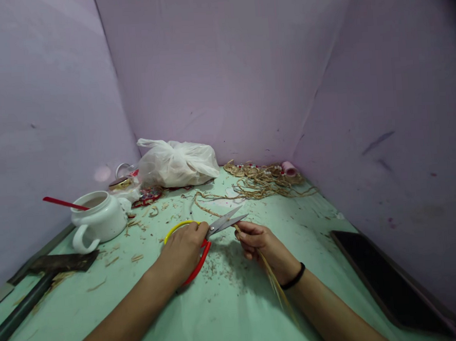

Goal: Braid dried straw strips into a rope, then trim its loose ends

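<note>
My left hand [187, 247] is closed round the handles of a pair of scissors [222, 223], one handle yellow and the other red. The blades are spread apart and point right, toward my right hand [265, 248]. Between thumb and fingers, my right hand pinches a braided straw cord [207, 209]. Loose straw strands trail from that hand down toward the wrist, which wears a black band. The blade tips are close to the cord just above my right fingertips; whether they touch it I cannot tell. The cord's far part runs back across the table.
A heap of braided cord [261, 183] lies at the back right beside a pink thread spool [288, 169]. A knotted white plastic bag [179, 163] sits at the back. On the left are a white pot [99, 219] with a red stick and a hammer [26, 311]. A dark flat panel [385, 279] lies right.
</note>
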`<action>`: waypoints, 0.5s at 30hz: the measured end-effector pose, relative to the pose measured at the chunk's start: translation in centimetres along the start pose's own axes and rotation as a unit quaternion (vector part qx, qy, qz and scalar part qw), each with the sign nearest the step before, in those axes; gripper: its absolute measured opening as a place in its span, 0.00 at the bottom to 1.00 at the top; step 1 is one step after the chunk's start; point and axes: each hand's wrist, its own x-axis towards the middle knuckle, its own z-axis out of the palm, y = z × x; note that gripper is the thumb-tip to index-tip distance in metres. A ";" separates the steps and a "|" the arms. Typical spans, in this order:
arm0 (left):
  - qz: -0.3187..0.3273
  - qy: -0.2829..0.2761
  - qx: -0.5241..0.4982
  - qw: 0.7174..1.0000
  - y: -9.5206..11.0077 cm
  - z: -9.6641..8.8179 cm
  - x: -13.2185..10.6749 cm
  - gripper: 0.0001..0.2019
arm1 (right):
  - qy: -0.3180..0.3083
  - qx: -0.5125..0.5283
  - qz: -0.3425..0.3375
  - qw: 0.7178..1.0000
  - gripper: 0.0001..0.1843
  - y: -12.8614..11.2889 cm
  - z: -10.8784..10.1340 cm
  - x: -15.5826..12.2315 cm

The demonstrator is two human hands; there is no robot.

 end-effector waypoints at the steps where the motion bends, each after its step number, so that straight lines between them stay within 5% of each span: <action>1: 0.000 -0.001 0.002 1.000 0.0 0.0 0.0 0.11 | -0.001 0.002 0.003 1.000 0.16 0.1 -0.1 0.0; 6: 0.000 -0.004 -0.023 1.000 -0.2 -0.4 0.0 0.10 | 0.013 0.024 0.009 1.000 0.20 0.3 -0.3 0.3; 10: -0.041 0.057 -0.176 0.982 -0.8 -0.3 0.2 0.06 | 0.002 0.023 0.019 1.000 0.17 0.3 -0.2 0.3; 12: -0.089 0.104 -0.304 0.943 -1.0 0.0 0.5 0.08 | -0.017 0.021 0.036 0.999 0.12 0.3 0.0 0.0; 15: -0.160 0.120 -0.526 0.827 -0.9 0.5 1.0 0.14 | -0.067 0.023 0.084 0.994 0.10 0.5 0.4 -0.5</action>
